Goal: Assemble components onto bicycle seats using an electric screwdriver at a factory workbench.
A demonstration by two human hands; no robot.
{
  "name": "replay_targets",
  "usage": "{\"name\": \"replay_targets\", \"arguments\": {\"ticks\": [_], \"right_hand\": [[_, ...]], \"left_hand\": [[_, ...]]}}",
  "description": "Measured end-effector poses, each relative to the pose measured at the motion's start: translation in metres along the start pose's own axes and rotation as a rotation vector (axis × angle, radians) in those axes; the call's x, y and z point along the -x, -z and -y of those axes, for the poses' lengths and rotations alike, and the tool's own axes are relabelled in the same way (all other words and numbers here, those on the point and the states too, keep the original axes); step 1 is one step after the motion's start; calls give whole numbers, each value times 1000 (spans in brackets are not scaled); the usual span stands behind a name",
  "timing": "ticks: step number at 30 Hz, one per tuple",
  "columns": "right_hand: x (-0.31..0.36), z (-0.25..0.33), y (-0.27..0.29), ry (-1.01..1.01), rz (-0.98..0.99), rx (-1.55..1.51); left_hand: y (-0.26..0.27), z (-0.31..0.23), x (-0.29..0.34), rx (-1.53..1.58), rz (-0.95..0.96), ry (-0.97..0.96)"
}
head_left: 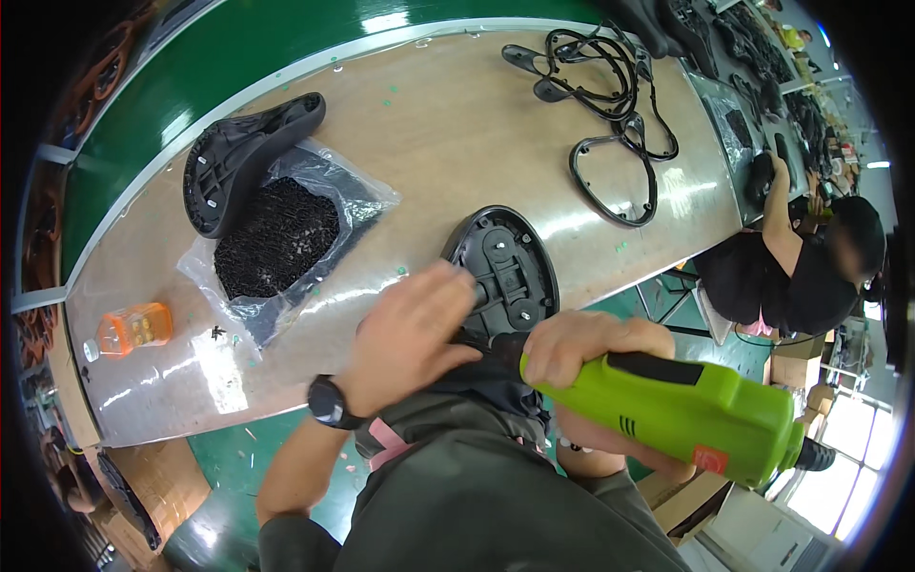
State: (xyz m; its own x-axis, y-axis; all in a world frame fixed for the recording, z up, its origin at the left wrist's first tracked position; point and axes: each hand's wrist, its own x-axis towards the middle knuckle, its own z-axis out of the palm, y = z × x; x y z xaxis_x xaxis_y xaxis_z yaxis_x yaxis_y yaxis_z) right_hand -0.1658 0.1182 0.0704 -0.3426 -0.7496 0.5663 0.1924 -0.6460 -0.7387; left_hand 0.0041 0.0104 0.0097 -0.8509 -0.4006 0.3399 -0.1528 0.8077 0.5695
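Note:
My right hand (596, 348) is wrapped round the front of a lime-green power screwdriver (681, 410), whose body points off to the lower right. Its front end is at the near edge of a black oval moulded plastic shell (505, 267), ribbed side up, with several pale metal inserts in it. On the shell's left side is my left hand (415, 319), slightly blurred, thumb apart from the fingers and nothing visible between them. A dark watch sits on that wrist. The driver's tip is hidden near my left thumb.
Left on the table lie a clear bag (367, 195) of small black pieces, another black shell (253, 157) overlapping it, and an orange bottle (138, 329). Black loop-shaped frames (615, 181) are piled at the far right. A co-worker (791, 257) sits beyond the table's right edge.

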Motion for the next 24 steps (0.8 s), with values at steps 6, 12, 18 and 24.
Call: {"name": "replay_targets", "arguments": {"ticks": [6,12,18,24], "right_hand": [[-15,-12,-4,4,-63,6],[-22,-26,-11,-155,-110,-23],[-13,-61,-2,-110,-162,-171],[-7,-68,0,19,-334,-148]], "left_hand": [[66,118,54,-701,-204,582],[73,135,69,-724,-179,661],[63,130,65,-643,-372,481],[11,19,15,-30,-133,105]]}}
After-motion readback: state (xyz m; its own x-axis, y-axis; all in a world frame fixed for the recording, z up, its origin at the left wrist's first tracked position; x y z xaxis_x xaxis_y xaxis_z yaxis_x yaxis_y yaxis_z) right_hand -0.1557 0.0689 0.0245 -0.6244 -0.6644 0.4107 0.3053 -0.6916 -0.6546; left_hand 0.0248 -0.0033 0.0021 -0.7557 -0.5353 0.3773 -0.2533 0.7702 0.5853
